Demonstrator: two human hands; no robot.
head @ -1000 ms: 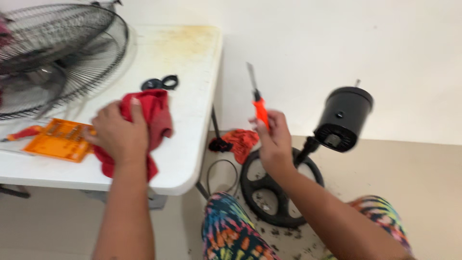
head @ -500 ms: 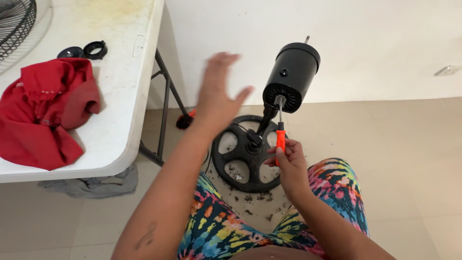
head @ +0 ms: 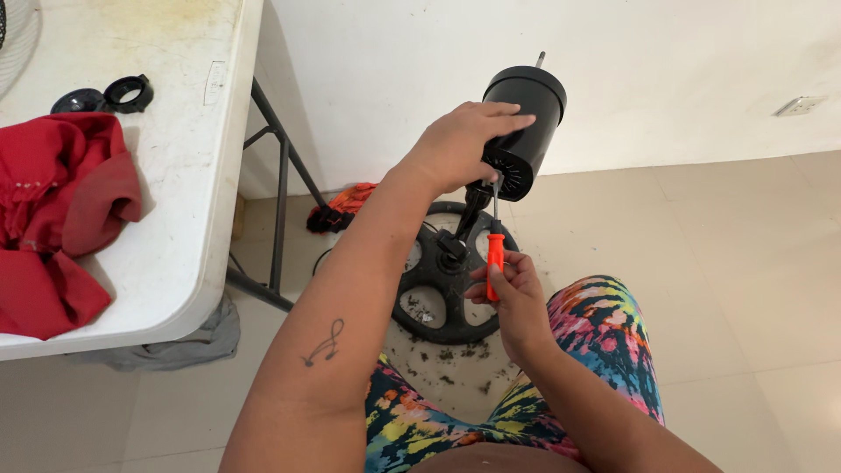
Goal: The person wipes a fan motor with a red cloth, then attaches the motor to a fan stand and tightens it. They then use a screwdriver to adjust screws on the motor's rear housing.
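A black fan motor housing [head: 527, 109] stands on a short pole above a round black base [head: 442, 289] on the floor. My left hand [head: 460, 144] rests on the housing's left side, gripping it. My right hand [head: 512, 293] holds an orange-handled screwdriver [head: 495, 254] upright, its metal tip touching the rear underside of the housing.
A white folding table [head: 188, 219] stands at the left with a red cloth [head: 57, 219] and two black ring parts [head: 127, 92] on it. An orange-red rag [head: 355, 200] lies on the floor by the table leg. Dirt specks are scattered around the base.
My left hand let go of the red cloth on the table, swung right and landed on the motor housing. The screwdriver came down from mid-air to the housing's rear.
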